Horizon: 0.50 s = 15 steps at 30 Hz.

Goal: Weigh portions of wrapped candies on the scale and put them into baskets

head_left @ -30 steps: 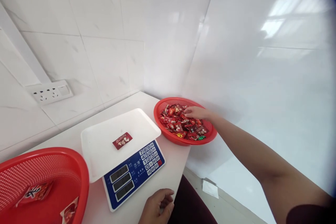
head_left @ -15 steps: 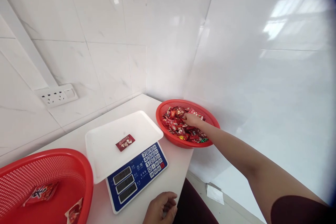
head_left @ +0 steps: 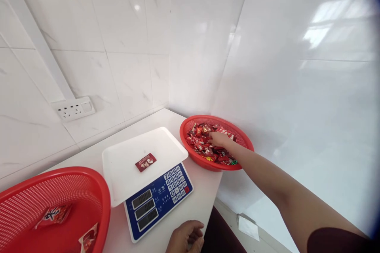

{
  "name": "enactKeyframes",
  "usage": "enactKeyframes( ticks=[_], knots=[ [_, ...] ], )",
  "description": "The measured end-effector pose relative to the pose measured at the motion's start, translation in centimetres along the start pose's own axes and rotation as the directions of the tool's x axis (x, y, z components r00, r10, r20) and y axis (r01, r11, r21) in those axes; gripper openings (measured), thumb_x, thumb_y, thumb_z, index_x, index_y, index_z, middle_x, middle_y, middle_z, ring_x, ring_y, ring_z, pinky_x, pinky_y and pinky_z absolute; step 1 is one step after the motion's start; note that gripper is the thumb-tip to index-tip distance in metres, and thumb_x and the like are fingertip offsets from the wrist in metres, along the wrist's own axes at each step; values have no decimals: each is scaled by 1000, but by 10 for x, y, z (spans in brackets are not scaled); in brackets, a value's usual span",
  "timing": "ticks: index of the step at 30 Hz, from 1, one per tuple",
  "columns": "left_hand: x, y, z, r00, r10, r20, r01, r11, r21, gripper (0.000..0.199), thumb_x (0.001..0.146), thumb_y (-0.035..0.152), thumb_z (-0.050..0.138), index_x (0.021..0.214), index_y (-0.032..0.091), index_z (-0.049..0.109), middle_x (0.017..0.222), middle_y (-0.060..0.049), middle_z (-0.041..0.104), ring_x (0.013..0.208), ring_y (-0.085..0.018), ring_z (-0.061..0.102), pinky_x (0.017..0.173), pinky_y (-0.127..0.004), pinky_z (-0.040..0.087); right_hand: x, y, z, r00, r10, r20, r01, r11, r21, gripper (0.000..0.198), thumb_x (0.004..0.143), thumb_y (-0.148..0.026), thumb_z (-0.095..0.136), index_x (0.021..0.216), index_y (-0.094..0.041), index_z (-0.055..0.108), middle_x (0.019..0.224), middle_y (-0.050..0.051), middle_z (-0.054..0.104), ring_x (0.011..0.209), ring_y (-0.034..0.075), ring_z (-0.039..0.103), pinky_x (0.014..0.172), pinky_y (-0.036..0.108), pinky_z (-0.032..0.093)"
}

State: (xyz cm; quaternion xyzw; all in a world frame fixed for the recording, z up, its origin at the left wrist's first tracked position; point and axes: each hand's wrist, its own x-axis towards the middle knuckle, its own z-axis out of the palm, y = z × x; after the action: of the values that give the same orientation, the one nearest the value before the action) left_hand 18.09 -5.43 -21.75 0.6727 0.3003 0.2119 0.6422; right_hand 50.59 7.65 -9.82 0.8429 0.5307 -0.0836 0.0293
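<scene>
Bright, cool, diffuse light fills the corner. The glossy right-hand wall (head_left: 282, 99) mirrors a window as a streaky white glare patch (head_left: 319, 35) at upper right, nearly blown out, and a small round highlight (head_left: 137, 7) shines on the tiled wall (head_left: 121, 75). Faint grey shadow softens the wall beside the candy basket (head_left: 202, 163). The white tray (head_left: 121, 166) looks almost washed out, while the left hand (head_left: 185, 237) sits darker than the right forearm (head_left: 267, 178). Wide-angle distortion stretches that arm toward the edge, dark, blue-fringed vignetting trims the right corners, and fine wrapper print blurs.
</scene>
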Motion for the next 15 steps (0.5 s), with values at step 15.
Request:
enactKeyframes(
  ticks=[15],
  knots=[
    [-1,7,0,1000,-2,-1,2,998,56,29,72,23,58,99,16,64,88,-8,65,79,-18,61,72,-26,49,-13,-71,-49,877,-437,-199,480,797,367,38,91,-40,39,124,-25,48,119,4,59,102,16,57,82,23,46]
  ],
)
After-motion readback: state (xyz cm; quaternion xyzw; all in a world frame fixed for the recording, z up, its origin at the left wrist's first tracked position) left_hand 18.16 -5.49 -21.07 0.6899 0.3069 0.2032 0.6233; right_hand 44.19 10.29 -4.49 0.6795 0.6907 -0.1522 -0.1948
